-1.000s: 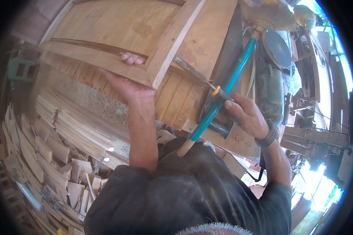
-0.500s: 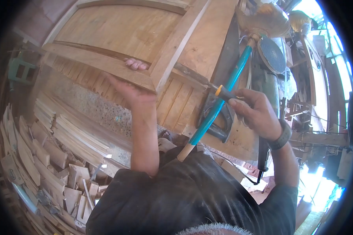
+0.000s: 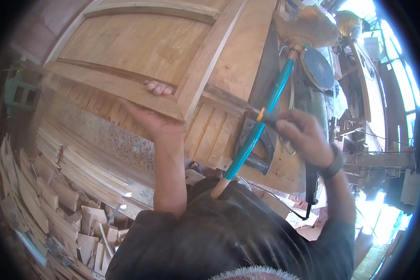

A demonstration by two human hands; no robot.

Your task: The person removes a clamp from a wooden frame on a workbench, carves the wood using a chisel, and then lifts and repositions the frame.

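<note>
A person's right hand [image 3: 308, 137] is grasping the dark handle of a long, flat-bladed metal hand tool with a yellow collar [image 3: 260, 115], its fingers closing around the grip in slight blur. The tool's blade is pointing toward the right-hand edge of a light-brown wooden panelled frame [image 3: 140, 51]; whether the tip is touching the wood cannot be told. The left hand [image 3: 161, 122] is clasping the frame's near rail close to its corner, fingertips curling over the inner side while the palm is pressing from outside.

Beneath the tool's handle, a turquoise pole with a bare wooden end [image 3: 271, 102] is slanting down toward the person's dark shirt [image 3: 238, 228]. A black D-shaped saw handle [image 3: 261, 164] is lying just beside the pole, on the brown wooden desk [image 3: 287, 175]. A dark band [image 3: 333, 161] is circling the right wrist.

Farther out, a round grey disc [image 3: 317, 69] is standing near the pole's upper end, below a yellowish, bag-like bundle [image 3: 308, 25]. Across the workshop, long pale wooden strips [image 3: 95, 170] are lying stacked beside a heap of curved brown offcuts [image 3: 56, 186], and a green plastic stool [image 3: 11, 95] is standing at far left.
</note>
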